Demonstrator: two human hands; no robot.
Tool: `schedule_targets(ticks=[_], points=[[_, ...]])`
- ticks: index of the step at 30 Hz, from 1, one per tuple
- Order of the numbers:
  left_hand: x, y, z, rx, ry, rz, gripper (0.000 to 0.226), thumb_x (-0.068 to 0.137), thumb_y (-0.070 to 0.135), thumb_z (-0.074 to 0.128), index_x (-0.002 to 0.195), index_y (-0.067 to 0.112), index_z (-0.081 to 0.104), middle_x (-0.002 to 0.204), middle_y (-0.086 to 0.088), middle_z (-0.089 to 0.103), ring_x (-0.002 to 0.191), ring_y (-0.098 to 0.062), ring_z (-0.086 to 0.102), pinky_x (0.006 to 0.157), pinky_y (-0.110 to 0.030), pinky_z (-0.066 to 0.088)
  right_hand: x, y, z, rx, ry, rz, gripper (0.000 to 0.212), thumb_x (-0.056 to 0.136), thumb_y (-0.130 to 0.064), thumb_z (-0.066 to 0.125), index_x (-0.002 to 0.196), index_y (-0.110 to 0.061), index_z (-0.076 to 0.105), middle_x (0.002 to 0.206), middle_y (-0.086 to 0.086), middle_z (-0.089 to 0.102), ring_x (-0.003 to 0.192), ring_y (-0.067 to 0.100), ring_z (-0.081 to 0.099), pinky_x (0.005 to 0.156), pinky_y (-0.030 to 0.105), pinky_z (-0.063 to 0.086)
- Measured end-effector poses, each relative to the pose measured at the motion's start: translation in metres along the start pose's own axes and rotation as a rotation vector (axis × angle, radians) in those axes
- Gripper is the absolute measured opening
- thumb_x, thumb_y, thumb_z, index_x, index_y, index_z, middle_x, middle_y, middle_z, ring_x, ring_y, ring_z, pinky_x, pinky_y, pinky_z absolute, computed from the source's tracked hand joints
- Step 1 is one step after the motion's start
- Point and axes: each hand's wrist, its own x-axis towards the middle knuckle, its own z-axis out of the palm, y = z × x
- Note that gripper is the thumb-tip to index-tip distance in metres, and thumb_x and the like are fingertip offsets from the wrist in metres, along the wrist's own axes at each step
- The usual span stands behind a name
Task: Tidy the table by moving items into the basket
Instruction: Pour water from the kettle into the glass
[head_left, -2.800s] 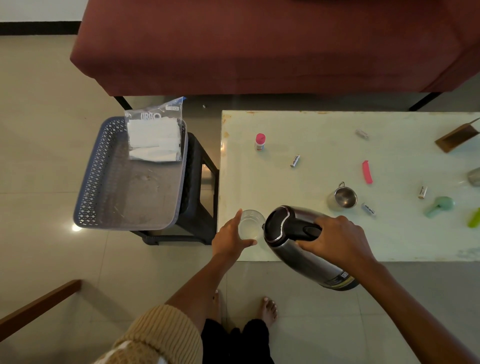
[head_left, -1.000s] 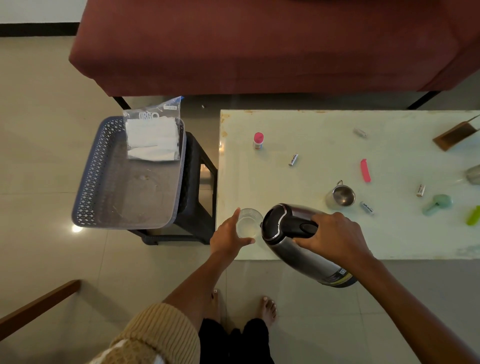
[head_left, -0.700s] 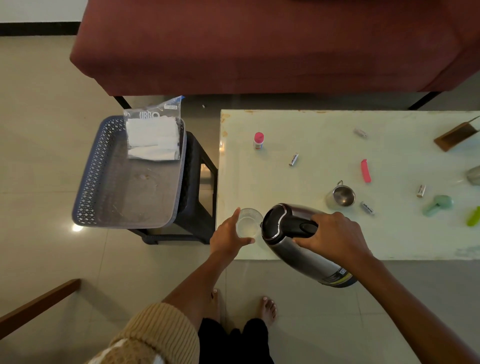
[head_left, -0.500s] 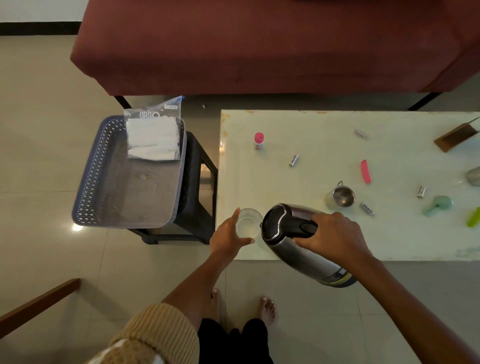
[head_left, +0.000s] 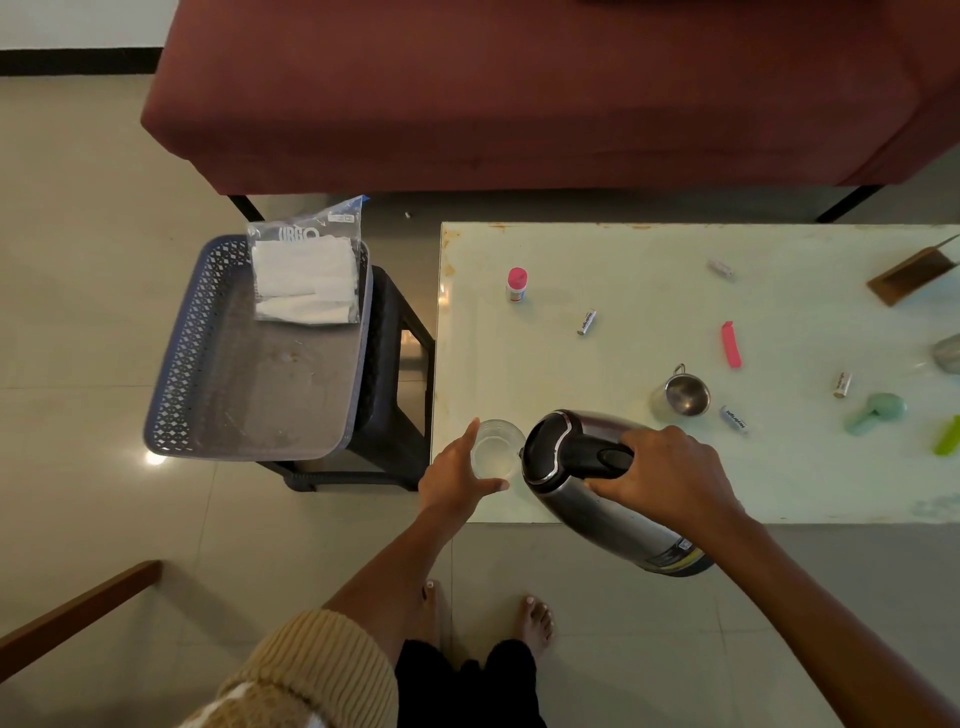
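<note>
Grips the kettle (head_left: 613, 514) by its handle with the right hand (head_left: 670, 478), tilting it left toward the glass (head_left: 496, 452); wraps the left hand (head_left: 452, 480) round that glass at the near-left corner of the table (head_left: 623, 260), nearer the basket (head_left: 176, 364) further left.

Home living room: maroon sofa (head_left: 519, 93), low table (head_left: 649, 270).

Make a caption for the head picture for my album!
Right hand tilts a kettle toward a glass held by the left hand on the table.
</note>
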Motion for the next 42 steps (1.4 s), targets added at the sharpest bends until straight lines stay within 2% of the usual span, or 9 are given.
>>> schedule_targets(ticks=[7, 12, 19, 26, 29, 33, 36, 42], points=[[-0.0002, 0.0011, -0.0013, 0.004, -0.002, 0.0, 0.098, 0.072, 0.041, 0.077, 0.148, 0.025, 0.019, 0.142, 0.0, 0.048, 0.13, -0.022, 0.046, 0.1, -0.038, 0.045, 0.0004, 0.0016, 0.001, 0.01, 0.003, -0.014, 0.044, 0.071, -0.06, 0.063, 0.087, -0.02, 0.064, 0.061, -0.009, 0.04, 0.057, 0.012, 0.041, 0.047, 0.016, 0.022], [0.0001, 0.0008, -0.0013, 0.008, 0.007, -0.015, 0.099, 0.07, 0.042, 0.078, 0.148, 0.028, 0.019, 0.139, 0.001, 0.051, 0.126, -0.021, 0.049, 0.096, -0.036, 0.047, 0.0014, 0.0014, 0.0024, -0.003, 0.01, 0.013, 0.044, 0.068, -0.061, 0.063, 0.086, -0.021, 0.064, 0.062, -0.008, 0.04, 0.061, 0.018, 0.045, 0.052, 0.024, 0.03], [0.0, 0.0006, -0.0013, 0.013, 0.004, -0.015, 0.099, 0.07, 0.043, 0.077, 0.148, 0.028, 0.018, 0.141, 0.002, 0.049, 0.127, -0.021, 0.048, 0.096, -0.037, 0.047, 0.0024, 0.0014, 0.0028, -0.005, 0.003, 0.016, 0.045, 0.067, -0.062, 0.063, 0.087, -0.022, 0.065, 0.067, -0.006, 0.045, 0.063, 0.017, 0.046, 0.055, 0.024, 0.033], [0.0001, 0.0, -0.0014, -0.003, -0.001, -0.009, 0.098, 0.07, 0.042, 0.078, 0.148, 0.028, 0.019, 0.142, 0.001, 0.048, 0.129, -0.02, 0.047, 0.099, -0.037, 0.046, 0.0033, 0.0007, 0.0025, 0.003, 0.0, 0.01, 0.043, 0.068, -0.061, 0.064, 0.086, -0.022, 0.064, 0.063, -0.009, 0.041, 0.061, 0.016, 0.045, 0.049, 0.02, 0.026], [0.0003, 0.0003, -0.0022, 0.016, 0.0, -0.008, 0.099, 0.07, 0.043, 0.078, 0.148, 0.028, 0.018, 0.142, 0.001, 0.048, 0.129, -0.021, 0.047, 0.096, -0.037, 0.046, 0.0032, 0.0016, 0.0022, 0.015, 0.002, 0.008, 0.039, 0.067, -0.06, 0.064, 0.081, -0.023, 0.062, 0.062, -0.008, 0.046, 0.06, 0.016, 0.044, 0.048, 0.019, 0.024], [-0.0001, 0.0011, -0.0019, 0.028, 0.002, -0.005, 0.099, 0.071, 0.043, 0.077, 0.148, 0.028, 0.018, 0.142, 0.001, 0.048, 0.128, -0.021, 0.047, 0.096, -0.037, 0.047, 0.0025, 0.0022, 0.0019, 0.018, -0.004, 0.008, 0.038, 0.067, -0.06, 0.064, 0.078, -0.023, 0.06, 0.055, -0.016, 0.034, 0.055, 0.013, 0.041, 0.047, 0.018, 0.022], [-0.0001, 0.0011, -0.0019, 0.026, 0.0, -0.008, 0.099, 0.071, 0.043, 0.077, 0.148, 0.028, 0.018, 0.142, 0.001, 0.048, 0.129, -0.021, 0.046, 0.097, -0.037, 0.047, 0.0026, 0.0012, 0.0016, 0.024, -0.015, 0.002, 0.037, 0.068, -0.06, 0.064, 0.078, -0.024, 0.058, 0.055, -0.018, 0.032, 0.052, 0.007, 0.037, 0.047, 0.016, 0.021], [-0.0006, 0.0008, -0.0024, 0.027, 0.006, -0.007, 0.098, 0.071, 0.044, 0.077, 0.148, 0.028, 0.018, 0.141, 0.001, 0.049, 0.127, -0.021, 0.048, 0.096, -0.036, 0.046, 0.0026, -0.0017, -0.0006, 0.003, -0.022, 0.021, 0.041, 0.068, -0.06, 0.064, 0.084, -0.022, 0.063, 0.057, -0.013, 0.037, 0.06, 0.017, 0.045, 0.05, 0.023, 0.028]])
